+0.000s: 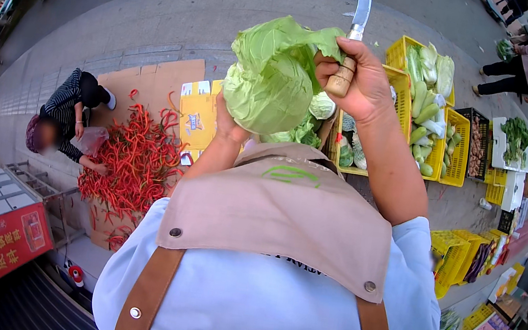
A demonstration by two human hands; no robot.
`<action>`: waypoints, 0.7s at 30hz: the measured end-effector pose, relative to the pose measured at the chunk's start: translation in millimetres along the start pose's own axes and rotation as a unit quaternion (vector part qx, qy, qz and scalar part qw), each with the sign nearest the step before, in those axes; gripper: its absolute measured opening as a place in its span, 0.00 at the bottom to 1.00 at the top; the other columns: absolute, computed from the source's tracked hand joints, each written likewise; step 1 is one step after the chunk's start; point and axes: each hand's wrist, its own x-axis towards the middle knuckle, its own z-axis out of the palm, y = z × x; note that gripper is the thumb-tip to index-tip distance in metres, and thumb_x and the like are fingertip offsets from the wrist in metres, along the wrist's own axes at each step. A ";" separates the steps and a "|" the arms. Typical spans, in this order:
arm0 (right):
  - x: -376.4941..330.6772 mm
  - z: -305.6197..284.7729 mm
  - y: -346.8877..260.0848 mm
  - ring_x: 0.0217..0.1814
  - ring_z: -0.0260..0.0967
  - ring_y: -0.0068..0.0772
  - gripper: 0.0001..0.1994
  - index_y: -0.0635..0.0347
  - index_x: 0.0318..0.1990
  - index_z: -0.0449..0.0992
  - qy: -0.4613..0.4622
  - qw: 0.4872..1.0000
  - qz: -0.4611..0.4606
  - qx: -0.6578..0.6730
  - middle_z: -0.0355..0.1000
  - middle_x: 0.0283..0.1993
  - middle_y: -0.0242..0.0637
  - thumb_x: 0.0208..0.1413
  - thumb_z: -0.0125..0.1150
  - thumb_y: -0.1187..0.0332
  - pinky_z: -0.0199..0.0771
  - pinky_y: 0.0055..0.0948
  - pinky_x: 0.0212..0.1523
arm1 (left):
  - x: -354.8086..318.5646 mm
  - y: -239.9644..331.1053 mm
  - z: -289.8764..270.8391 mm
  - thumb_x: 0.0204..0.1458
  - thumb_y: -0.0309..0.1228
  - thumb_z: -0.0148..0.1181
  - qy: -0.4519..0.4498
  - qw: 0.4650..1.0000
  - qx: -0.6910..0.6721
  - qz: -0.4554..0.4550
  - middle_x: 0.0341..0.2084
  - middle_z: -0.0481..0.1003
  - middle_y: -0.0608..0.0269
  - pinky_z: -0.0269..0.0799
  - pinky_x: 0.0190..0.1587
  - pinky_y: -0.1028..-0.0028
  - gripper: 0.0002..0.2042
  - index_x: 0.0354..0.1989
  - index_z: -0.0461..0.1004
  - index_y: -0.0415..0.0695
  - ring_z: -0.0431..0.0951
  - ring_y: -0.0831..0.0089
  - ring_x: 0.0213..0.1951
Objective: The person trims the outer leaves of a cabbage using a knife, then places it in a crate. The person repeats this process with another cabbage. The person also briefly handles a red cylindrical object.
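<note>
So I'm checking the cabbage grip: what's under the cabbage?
The left hand supports the cabbage from below; its fingers are hidden. Beneath lie more greens in a yellow crate, partly covered.

The cabbage (275,75) held in the left hand (232,127) is pale green with lighter veins. In the right hand (357,80), the knife (356,26) has a tan wooden handle and grey blade. Beyond it, crates (454,158) are bright yellow. Left of the grips, chillies (136,160) are red on brown cardboard (161,80).
</note>
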 end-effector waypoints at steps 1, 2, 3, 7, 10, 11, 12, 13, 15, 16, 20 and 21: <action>10.8 6.7 -7.8 0.30 0.65 0.32 0.06 0.66 0.30 0.66 -0.014 1.000 -0.019 -0.013 0.68 0.30 0.41 0.45 0.57 0.76 0.67 0.22 0.26 | -0.3 0.8 0.0 0.51 0.46 0.42 -0.003 1.000 -0.004 -0.006 0.51 0.65 0.54 0.62 0.55 0.60 0.26 0.55 0.60 0.43 0.66 0.59 0.52; 21.9 13.3 -15.6 0.29 0.64 0.33 0.06 0.66 0.30 0.66 -0.029 0.999 -0.037 -0.027 0.67 0.29 0.41 0.45 0.57 0.76 0.67 0.22 0.26 | -2.3 1.3 0.6 0.51 0.46 0.42 -0.007 1.000 -0.009 -0.012 0.51 0.65 0.54 0.62 0.55 0.60 0.26 0.55 0.60 0.43 0.66 0.59 0.52; 33.8 16.7 -23.5 0.29 0.64 0.33 0.06 0.66 0.29 0.66 -0.044 0.997 -0.057 -0.040 0.67 0.29 0.41 0.45 0.57 0.77 0.67 0.23 0.26 | -3.0 1.6 1.1 0.51 0.45 0.43 -0.011 1.000 -0.014 -0.019 0.51 0.65 0.54 0.62 0.55 0.60 0.26 0.55 0.60 0.42 0.66 0.59 0.52; 89.5 15.4 -54.5 0.30 0.60 0.29 0.08 0.65 0.32 0.64 0.000 0.993 -0.110 -0.047 0.65 0.31 0.40 0.46 0.56 0.77 0.67 0.23 0.25 | -3.1 6.3 -23.6 0.45 0.43 0.53 0.022 0.998 0.036 -0.042 0.49 0.67 0.52 0.65 0.52 0.61 0.28 0.53 0.62 0.39 0.68 0.59 0.50; 121.7 -15.3 -63.1 0.28 0.63 0.30 0.09 0.63 0.31 0.63 0.140 0.973 -0.140 -0.117 0.65 0.31 0.40 0.46 0.58 0.76 0.69 0.23 0.22 | -5.6 3.6 -37.9 0.37 0.46 0.62 0.006 0.996 0.080 -0.033 0.49 0.67 0.52 0.66 0.52 0.62 0.36 0.54 0.61 0.39 0.68 0.60 0.50; 127.0 -30.6 -55.5 0.27 0.64 0.30 0.09 0.62 0.31 0.63 0.172 0.967 -0.133 -0.132 0.66 0.31 0.39 0.45 0.58 0.76 0.70 0.24 0.21 | -5.8 1.0 -40.1 0.35 0.48 0.63 -0.004 0.995 0.091 -0.032 0.49 0.67 0.52 0.66 0.52 0.62 0.37 0.54 0.60 0.39 0.68 0.60 0.50; 128.8 -49.7 -46.3 0.26 0.65 0.30 0.09 0.62 0.31 0.63 0.210 0.958 -0.131 -0.145 0.66 0.31 0.38 0.45 0.58 0.76 0.70 0.24 0.21 | -9.2 -0.2 -29.9 0.32 0.52 0.64 0.006 0.994 0.102 -0.024 0.49 0.66 0.52 0.66 0.53 0.61 0.42 0.55 0.59 0.39 0.68 0.59 0.50; 132.3 -72.5 -33.5 0.24 0.65 0.30 0.09 0.60 0.32 0.64 0.232 0.946 -0.138 -0.180 0.66 0.29 0.36 0.44 0.59 0.76 0.70 0.24 0.21 | -10.4 0.3 -31.0 0.33 0.53 0.63 0.010 0.993 0.112 -0.016 0.52 0.63 0.51 0.64 0.54 0.60 0.43 0.57 0.56 0.39 0.66 0.58 0.52; 115.6 -102.1 -7.0 0.22 0.64 0.27 0.11 0.59 0.35 0.65 0.265 0.914 -0.162 -0.261 0.64 0.28 0.33 0.43 0.59 0.74 0.69 0.25 0.20 | -18.9 3.1 -33.1 0.34 0.54 0.60 0.053 0.992 0.112 -0.013 0.55 0.60 0.51 0.61 0.56 0.58 0.44 0.58 0.54 0.40 0.63 0.57 0.55; 109.1 -114.2 3.1 0.25 0.61 0.23 0.10 0.58 0.32 0.66 0.287 0.905 -0.163 -0.268 0.61 0.26 0.29 0.40 0.59 0.75 0.66 0.26 0.22 | -22.3 5.2 -42.9 0.34 0.54 0.59 0.081 0.991 0.110 -0.006 0.56 0.59 0.52 0.59 0.56 0.58 0.44 0.59 0.53 0.41 0.62 0.57 0.55; 97.1 -190.2 31.6 0.24 0.61 0.21 0.07 0.58 0.29 0.68 0.336 0.891 -0.111 -0.282 0.63 0.22 0.28 0.43 0.59 0.71 0.65 0.23 0.23 | -36.5 11.4 -77.7 0.40 0.54 0.52 0.214 0.965 0.151 -0.007 0.55 0.60 0.53 0.58 0.57 0.58 0.38 0.59 0.55 0.43 0.62 0.56 0.55; 90.0 -204.1 34.9 0.22 0.62 0.21 0.07 0.58 0.33 0.70 0.343 0.877 -0.075 -0.328 0.65 0.22 0.28 0.45 0.59 0.70 0.65 0.22 0.23 | -38.3 10.1 -81.8 0.42 0.53 0.50 0.224 0.963 0.153 -0.013 0.55 0.61 0.53 0.59 0.57 0.58 0.36 0.59 0.55 0.44 0.62 0.56 0.55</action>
